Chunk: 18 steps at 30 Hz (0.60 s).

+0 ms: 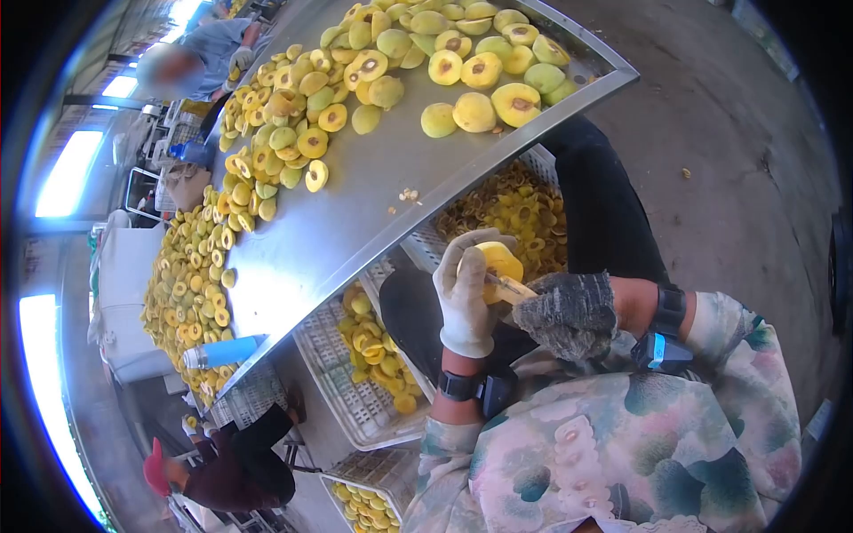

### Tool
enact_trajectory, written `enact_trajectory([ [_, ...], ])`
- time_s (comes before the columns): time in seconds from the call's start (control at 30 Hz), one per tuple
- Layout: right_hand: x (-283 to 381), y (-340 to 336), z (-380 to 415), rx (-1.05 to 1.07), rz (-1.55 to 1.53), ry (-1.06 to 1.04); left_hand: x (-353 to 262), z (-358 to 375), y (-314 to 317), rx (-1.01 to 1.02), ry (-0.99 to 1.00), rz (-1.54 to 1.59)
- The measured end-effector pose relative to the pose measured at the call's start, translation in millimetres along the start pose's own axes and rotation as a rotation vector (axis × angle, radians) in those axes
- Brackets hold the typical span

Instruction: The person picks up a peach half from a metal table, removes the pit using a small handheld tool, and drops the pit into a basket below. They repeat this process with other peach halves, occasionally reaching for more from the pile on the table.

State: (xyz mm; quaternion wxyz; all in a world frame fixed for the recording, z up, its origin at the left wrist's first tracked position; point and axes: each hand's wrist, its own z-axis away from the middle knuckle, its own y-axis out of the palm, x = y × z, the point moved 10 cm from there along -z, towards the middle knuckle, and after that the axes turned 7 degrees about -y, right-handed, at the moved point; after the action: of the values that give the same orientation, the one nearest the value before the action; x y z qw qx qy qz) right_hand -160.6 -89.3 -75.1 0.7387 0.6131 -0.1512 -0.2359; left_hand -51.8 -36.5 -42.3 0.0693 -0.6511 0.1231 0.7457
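Observation:
A yellow peach half (pixel 500 261) sits in the fingers of my left hand (pixel 466 298), which wears a white glove. My right hand (pixel 569 316), in a dark grey knitted glove, is closed around a small pale-handled tool (pixel 509 290). Its tip meets the near side of the peach half; the exact shape of the tip is hidden. Both hands are over my lap, beside a crate (pixel 425 249) filled with peach pieces and scraps. More peach halves (pixel 518 105), many with brown stones or hollows at the centre, are spread over the metal table (pixel 355 213).
The table's raised metal rim (pixel 480 169) runs close to my hands. A light blue bottle (pixel 224 353) lies at its far-left end. White plastic crates (pixel 360 426) of peaches stand on the floor. A person in a red cap (pixel 160 466) and another in blue (pixel 213 53) are nearby.

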Motion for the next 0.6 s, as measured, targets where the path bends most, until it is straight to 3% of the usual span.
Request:
enact_trajectory([
  [0.03, 12, -3, -2, -0.012, 0.267, -0.104, 5, -1, 3, 0.034, -0.059, 0.056],
  [0.17, 16, -10, -1, 0.028, 0.549, -0.066, 9, -7, 13, 0.189, -0.039, 0.093],
  [0.23, -1, -14, 4, -0.062, 0.02, 0.024, 10, -7, 17, 0.188, -0.002, 0.132],
  [0.3, -8, -19, 4, 0.03, 0.049, -0.014, 18, -8, 22, 0.202, -0.024, 0.398],
  [0.37, 0, -42, -4, -0.023, 0.146, -0.256, 17, -8, 28, 0.243, -0.011, 0.551],
  [0.4, -7, -30, -10, 0.14, -0.069, -0.194, 17, -9, 21, 0.128, -0.022, 0.528],
  [0.43, -7, -34, -11, 0.14, -0.065, -0.182, 19, -10, 12, 0.014, -0.037, 0.503],
  [0.47, 2, -41, -10, 0.105, 0.112, -0.27, 19, -11, -2, -0.072, -0.058, 0.392],
  [0.5, 12, -44, -10, 0.075, 0.292, -0.359, 11, -9, -25, -0.274, 0.121, 0.023],
  [0.57, 18, -23, -11, 0.017, 0.244, -0.262, -42, 26, -46, -0.556, 0.69, -1.189],
  [0.6, 21, -19, -9, -0.049, 0.193, -0.181, -38, 25, -94, -0.539, 0.448, -0.552],
])
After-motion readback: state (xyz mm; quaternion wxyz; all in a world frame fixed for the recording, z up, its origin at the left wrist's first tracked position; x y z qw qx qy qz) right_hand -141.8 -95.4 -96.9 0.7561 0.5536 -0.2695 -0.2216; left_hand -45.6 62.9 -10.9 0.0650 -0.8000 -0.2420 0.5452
